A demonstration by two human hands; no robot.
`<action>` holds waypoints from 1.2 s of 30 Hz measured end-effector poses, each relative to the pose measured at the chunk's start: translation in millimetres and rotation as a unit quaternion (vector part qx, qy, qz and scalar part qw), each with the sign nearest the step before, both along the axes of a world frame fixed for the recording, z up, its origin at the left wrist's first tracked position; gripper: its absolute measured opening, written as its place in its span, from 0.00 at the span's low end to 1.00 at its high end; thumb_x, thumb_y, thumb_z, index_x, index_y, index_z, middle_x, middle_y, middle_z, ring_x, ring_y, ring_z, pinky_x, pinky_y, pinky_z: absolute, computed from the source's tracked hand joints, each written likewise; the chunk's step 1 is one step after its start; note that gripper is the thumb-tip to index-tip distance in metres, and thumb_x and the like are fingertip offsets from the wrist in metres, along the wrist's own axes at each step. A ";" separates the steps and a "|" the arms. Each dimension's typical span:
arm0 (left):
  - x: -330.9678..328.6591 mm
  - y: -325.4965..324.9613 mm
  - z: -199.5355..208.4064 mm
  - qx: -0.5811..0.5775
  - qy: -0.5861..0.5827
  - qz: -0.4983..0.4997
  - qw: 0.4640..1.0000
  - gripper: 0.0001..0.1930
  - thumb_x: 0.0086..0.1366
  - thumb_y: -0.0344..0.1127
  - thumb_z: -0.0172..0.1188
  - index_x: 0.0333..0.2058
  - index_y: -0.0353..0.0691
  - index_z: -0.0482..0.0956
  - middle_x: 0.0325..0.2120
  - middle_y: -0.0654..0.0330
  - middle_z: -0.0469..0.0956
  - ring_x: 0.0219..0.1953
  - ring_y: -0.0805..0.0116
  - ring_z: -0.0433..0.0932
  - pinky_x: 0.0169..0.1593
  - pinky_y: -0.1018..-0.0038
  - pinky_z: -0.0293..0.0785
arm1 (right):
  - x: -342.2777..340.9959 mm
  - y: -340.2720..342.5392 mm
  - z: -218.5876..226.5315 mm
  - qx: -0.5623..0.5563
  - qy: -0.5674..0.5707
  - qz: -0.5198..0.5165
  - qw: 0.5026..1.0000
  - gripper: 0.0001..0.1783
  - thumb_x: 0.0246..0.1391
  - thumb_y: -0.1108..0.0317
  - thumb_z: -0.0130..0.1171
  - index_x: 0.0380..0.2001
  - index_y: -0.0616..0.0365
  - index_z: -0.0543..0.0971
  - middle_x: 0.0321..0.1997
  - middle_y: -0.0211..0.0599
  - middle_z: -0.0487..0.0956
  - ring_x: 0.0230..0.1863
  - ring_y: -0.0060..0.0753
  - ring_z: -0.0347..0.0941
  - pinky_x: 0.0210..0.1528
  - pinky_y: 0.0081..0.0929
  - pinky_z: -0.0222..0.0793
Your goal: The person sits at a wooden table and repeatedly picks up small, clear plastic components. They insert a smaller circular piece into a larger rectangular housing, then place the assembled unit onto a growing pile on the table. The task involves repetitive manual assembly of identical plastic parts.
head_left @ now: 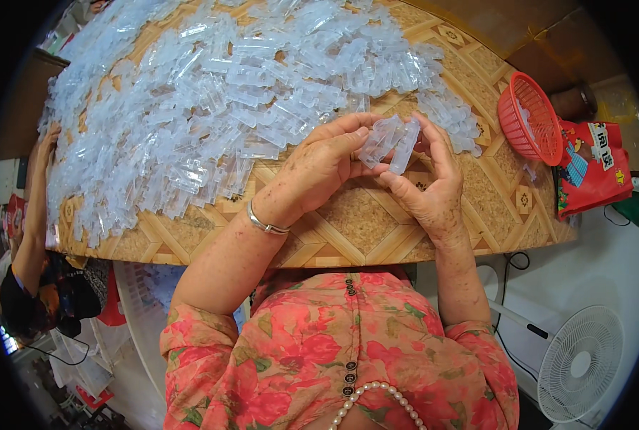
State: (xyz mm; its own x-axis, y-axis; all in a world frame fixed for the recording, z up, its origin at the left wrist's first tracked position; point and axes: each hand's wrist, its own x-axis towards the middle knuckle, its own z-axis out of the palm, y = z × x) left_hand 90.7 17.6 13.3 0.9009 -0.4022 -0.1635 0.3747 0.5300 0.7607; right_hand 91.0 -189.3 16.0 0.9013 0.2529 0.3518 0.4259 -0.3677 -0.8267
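Observation:
Just above the near part of the table, my two hands hold clear plastic pieces [403, 148] between them. My left hand [316, 168] wears a silver bangle at the wrist, and its thumb and fingers close on the pieces from the left. From the right, my right hand [438, 179] has its fingers curled behind them and its thumb at their lower end. At least two pieces show side by side, tilted; their exact kind I cannot make out. A wide pile of similar clear plastic pieces [219, 93] spreads beyond my left hand.
A red plastic basket [531, 118] stands at the table's right edge beside a red printed bag [595, 168]. A white fan [581, 365] is at lower right. At far left another person's arm [33, 215] reaches the pile. A white basket [144, 308] sits below the table edge.

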 end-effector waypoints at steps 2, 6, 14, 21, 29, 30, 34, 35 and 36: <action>-0.5 -0.1 1.4 -0.015 0.010 0.000 1.000 0.25 0.79 0.37 0.49 0.69 0.32 0.65 0.60 0.50 0.76 0.59 0.62 0.78 0.61 0.63 0.78 | 0.7 -1.3 -2.5 0.020 0.027 0.001 0.999 0.48 0.45 0.62 0.79 0.68 0.63 0.69 0.61 0.43 0.75 0.56 0.37 0.74 0.60 0.35 0.72; 0.8 0.4 -1.0 -0.031 -0.001 0.009 0.999 0.25 0.80 0.38 0.47 0.69 0.29 0.64 0.61 0.48 0.75 0.58 0.59 0.80 0.59 0.64 0.81 | -0.1 -4.5 -9.9 0.145 0.106 0.036 0.983 0.44 0.54 0.61 0.73 0.70 0.66 0.66 0.64 0.46 0.75 0.58 0.34 0.75 0.63 0.34 0.70; 0.6 2.6 1.1 0.007 -0.041 0.061 0.997 0.25 0.81 0.41 0.45 0.67 0.27 0.65 0.59 0.47 0.76 0.57 0.57 0.81 0.57 0.65 0.83 | 7.6 -19.0 -10.6 0.316 0.277 0.101 0.902 0.32 0.75 0.55 0.47 0.70 0.69 0.64 0.58 0.47 0.80 0.56 0.32 0.79 0.59 0.32 0.74; -0.2 3.5 5.8 0.049 -0.056 0.095 0.993 0.26 0.82 0.41 0.44 0.67 0.26 0.65 0.59 0.47 0.77 0.56 0.58 0.82 0.57 0.68 0.82 | 8.8 -13.3 -6.8 0.319 0.297 0.049 0.899 0.29 0.78 0.54 0.41 0.69 0.66 0.67 0.53 0.46 0.83 0.46 0.33 0.84 0.49 0.28 0.80; -1.1 3.6 8.4 0.085 -0.081 0.132 0.984 0.26 0.81 0.43 0.47 0.65 0.26 0.69 0.56 0.49 0.79 0.55 0.60 0.83 0.54 0.71 0.83 | 12.6 -15.6 -11.8 0.301 0.266 0.012 0.916 0.25 0.77 0.55 0.46 0.64 0.64 0.73 0.45 0.40 0.85 0.37 0.26 0.84 0.39 0.23 0.82; -1.3 3.7 9.3 0.088 -0.080 0.136 0.984 0.26 0.81 0.43 0.47 0.64 0.26 0.70 0.56 0.50 0.79 0.54 0.60 0.83 0.54 0.71 0.82 | 12.4 -15.0 -10.4 0.286 0.268 0.003 0.920 0.24 0.77 0.56 0.47 0.63 0.62 0.74 0.41 0.37 0.84 0.35 0.24 0.83 0.37 0.22 0.81; 1.2 4.7 2.9 0.117 -0.091 0.136 0.980 0.23 0.80 0.40 0.51 0.64 0.29 0.72 0.54 0.51 0.81 0.51 0.65 0.84 0.49 0.74 0.84 | 9.3 -16.7 -1.9 0.191 0.306 0.018 0.933 0.19 0.75 0.60 0.51 0.60 0.58 0.78 0.30 0.29 0.82 0.27 0.17 0.76 0.31 0.21 0.77; 2.6 4.8 -2.5 0.153 -0.098 0.135 0.974 0.22 0.79 0.39 0.52 0.64 0.30 0.72 0.53 0.52 0.81 0.49 0.66 0.84 0.47 0.75 0.84 | 8.6 -17.5 -0.6 0.159 0.323 0.034 0.932 0.18 0.74 0.61 0.53 0.59 0.57 0.79 0.28 0.27 0.81 0.26 0.15 0.74 0.30 0.20 0.75; 3.8 5.0 -5.6 0.189 -0.105 0.135 0.967 0.21 0.79 0.38 0.53 0.64 0.31 0.72 0.52 0.53 0.81 0.48 0.68 0.84 0.45 0.76 0.84 | 7.3 -14.0 1.2 0.102 0.306 0.045 0.945 0.17 0.73 0.63 0.54 0.59 0.57 0.79 0.28 0.26 0.80 0.25 0.15 0.73 0.29 0.20 0.73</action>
State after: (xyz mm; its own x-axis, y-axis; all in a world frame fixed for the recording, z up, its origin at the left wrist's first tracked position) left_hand 94.5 22.6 7.7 0.9940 -0.0946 -0.0552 0.0779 0.2561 0.9635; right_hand 98.2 -203.3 17.2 0.9297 0.3215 -0.1795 -0.1339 -0.1589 -0.9782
